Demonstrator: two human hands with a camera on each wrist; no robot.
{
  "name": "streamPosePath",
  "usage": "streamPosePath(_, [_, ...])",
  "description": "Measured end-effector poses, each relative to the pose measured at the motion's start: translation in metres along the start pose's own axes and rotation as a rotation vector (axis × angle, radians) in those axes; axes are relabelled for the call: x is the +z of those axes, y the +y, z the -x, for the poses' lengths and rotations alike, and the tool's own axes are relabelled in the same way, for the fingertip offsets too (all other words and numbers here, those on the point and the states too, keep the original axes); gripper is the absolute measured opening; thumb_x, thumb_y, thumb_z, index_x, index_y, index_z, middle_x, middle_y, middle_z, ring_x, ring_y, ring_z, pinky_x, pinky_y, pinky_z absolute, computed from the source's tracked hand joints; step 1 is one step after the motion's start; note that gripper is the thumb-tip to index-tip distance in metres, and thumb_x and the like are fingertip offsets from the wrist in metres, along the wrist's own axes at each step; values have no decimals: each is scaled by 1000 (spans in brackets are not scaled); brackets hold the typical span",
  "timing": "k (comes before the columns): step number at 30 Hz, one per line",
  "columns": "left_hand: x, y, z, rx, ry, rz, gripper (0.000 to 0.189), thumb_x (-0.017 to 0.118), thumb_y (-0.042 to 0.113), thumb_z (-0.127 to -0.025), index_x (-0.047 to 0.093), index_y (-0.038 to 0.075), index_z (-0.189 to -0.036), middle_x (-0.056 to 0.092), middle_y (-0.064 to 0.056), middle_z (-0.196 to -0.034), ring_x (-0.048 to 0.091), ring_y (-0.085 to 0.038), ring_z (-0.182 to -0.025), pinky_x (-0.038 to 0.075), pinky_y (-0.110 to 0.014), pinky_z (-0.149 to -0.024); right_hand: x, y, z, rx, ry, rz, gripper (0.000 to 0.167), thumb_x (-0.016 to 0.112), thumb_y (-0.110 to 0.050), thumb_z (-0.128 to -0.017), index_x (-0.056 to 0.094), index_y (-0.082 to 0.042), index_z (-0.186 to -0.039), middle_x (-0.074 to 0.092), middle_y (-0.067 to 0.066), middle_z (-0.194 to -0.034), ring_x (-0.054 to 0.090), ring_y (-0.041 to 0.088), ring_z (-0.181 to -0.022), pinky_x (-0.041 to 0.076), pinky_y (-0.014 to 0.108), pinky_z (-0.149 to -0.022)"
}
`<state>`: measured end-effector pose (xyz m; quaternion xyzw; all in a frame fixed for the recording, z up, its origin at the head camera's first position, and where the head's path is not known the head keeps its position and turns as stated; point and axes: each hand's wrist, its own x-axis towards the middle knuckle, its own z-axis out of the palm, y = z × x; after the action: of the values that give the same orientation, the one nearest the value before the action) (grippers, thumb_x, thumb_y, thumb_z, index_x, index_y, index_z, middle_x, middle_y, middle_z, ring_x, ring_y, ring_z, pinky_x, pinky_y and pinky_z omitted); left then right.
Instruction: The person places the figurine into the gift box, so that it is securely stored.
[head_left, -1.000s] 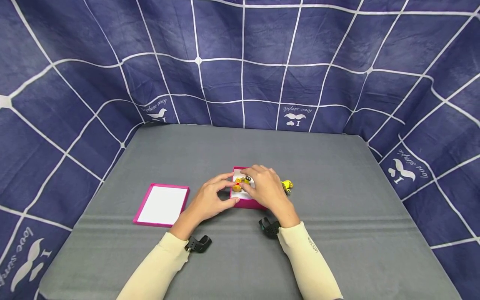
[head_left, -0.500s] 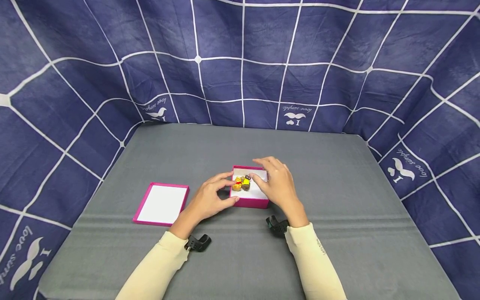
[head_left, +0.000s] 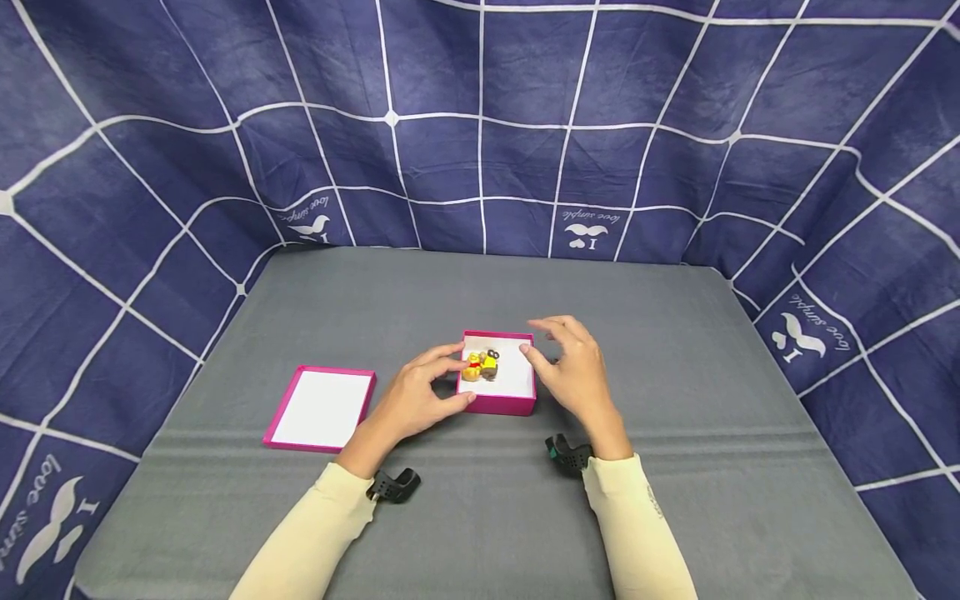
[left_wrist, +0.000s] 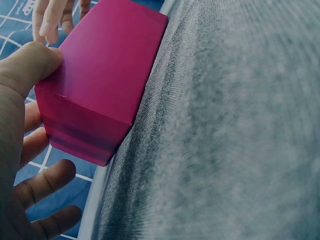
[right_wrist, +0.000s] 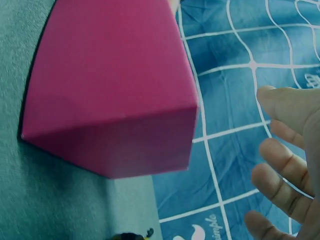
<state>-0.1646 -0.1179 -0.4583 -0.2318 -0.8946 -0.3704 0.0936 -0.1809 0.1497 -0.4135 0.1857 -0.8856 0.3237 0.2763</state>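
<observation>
An open pink box stands mid-table on the grey cloth. Two small figures, yellow and brown, lie in its white inside at the left. My left hand holds the box's left side, thumb on the front-left corner and index finger along the wall. My right hand hovers just right of the box with its fingers relaxed and spread, holding nothing. The wrist views show the box's pink walls close up.
The box's lid lies white side up to the left of my left hand. A small dark and yellow thing shows at the bottom edge of the right wrist view. Blue cloth with white lines walls in the table's back and sides.
My right hand has lifted off the box and drawn back to the right, uncovering the two figures inside. The left hand has kept its hold.
</observation>
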Motion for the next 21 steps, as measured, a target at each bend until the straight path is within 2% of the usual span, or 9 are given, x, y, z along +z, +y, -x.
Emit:
streamPosePath(7, [0,-2,0,9,3,6,47,82,40,-80,73,20,-122,54,11,-148,56,-14,-131,52,-41,-103,-11,7,3,56,36,-49,38,82,-21,-83,73,-13,-119,70,7,-106,63,21,-94,50,39,-77])
streamPosePath(12, [0,-2,0,18,3,15,47,82,40,-81,73,20,-122,55,8,-148,55,-15,-134,50,-43,-105,-14,17,8,83,80,-76,40,83,-20,-82,72,-14,-120,70,4,-108,64,20,-93,49,35,-75])
streamPosePath(21, [0,-2,0,24,2,22,48,82,41,-81,73,17,-122,55,7,-148,54,-15,-134,50,-44,-105,-19,35,17,137,114,-96,45,83,-19,-82,69,-13,-124,70,7,-113,65,22,-91,51,44,-78])
